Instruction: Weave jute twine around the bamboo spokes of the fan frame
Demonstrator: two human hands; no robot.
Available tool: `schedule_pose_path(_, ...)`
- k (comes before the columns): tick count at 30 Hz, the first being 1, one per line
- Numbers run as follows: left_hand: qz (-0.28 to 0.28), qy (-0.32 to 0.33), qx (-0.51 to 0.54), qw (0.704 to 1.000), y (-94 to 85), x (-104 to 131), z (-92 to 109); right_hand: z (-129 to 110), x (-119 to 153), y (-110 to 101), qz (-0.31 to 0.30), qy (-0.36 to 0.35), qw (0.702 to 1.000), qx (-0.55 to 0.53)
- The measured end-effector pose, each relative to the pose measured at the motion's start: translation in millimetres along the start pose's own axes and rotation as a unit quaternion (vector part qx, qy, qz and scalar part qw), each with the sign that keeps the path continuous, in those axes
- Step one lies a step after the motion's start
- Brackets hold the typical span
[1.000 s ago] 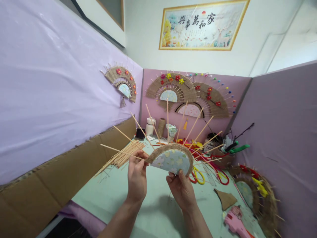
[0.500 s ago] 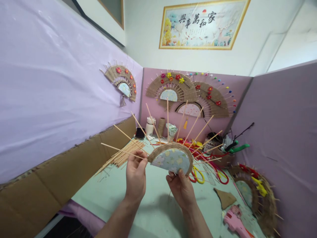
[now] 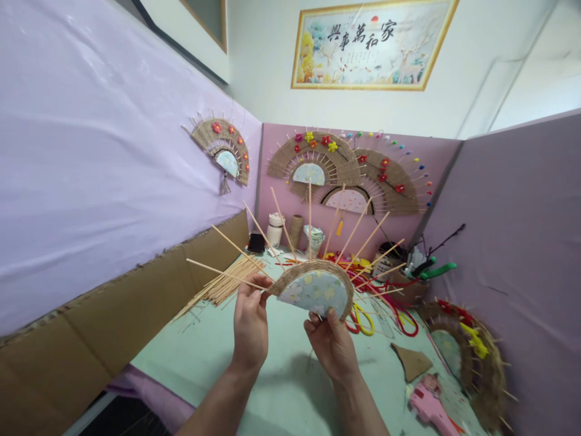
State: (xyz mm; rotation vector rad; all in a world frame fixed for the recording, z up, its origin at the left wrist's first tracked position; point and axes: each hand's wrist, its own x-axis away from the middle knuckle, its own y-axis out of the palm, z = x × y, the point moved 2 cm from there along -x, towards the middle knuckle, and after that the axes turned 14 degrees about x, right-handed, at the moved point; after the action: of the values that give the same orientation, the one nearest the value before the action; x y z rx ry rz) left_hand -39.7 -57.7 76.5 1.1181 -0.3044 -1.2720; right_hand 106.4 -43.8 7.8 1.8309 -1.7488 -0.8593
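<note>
A half-round fan piece (image 3: pixel 315 293) with blue floral cloth and a brown twine rim is held above the table, several thin sticks fanning out from its rim. My right hand (image 3: pixel 333 345) grips its lower edge, thumb on the cloth front and fingers behind. At the rim's left end, my left hand (image 3: pixel 252 321) has its fingers closed around the twine edge, beside the lowest left stick (image 3: pixel 220 271). Parts of the left fingertips are hidden behind the piece.
A pile of sticks (image 3: pixel 231 280) lies at the left back. Scissors (image 3: pixel 363 320), a cardboard scrap (image 3: pixel 411 361), a pink glue gun (image 3: pixel 431 404) and a decorated fan (image 3: pixel 476 363) are at the right. A white bottle (image 3: pixel 275 230) and twine spool (image 3: pixel 296 230) stand behind.
My left hand's fingers have shifted slightly at the rim's left end, and the left sticks have tilted a little upward and right. My right hand keeps its hold.
</note>
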Motion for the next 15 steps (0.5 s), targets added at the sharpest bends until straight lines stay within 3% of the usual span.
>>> schedule_pose_path(5,0.042,-0.005,-0.081,0.996,-8.9,0,-6,1,0,-1,-0.004,-0.004,1.0,-0.004)
schedule_pose_path(10,0.05,0.01,-0.104,0.993,-10.9,-3,-6,1,-1,-1,0.002,0.0,1.0,-0.004)
schedule_pose_path(15,-0.023,-0.021,-0.037,0.999,-1.3,4,-6,1,-1,0,0.008,0.004,1.0,-0.012)
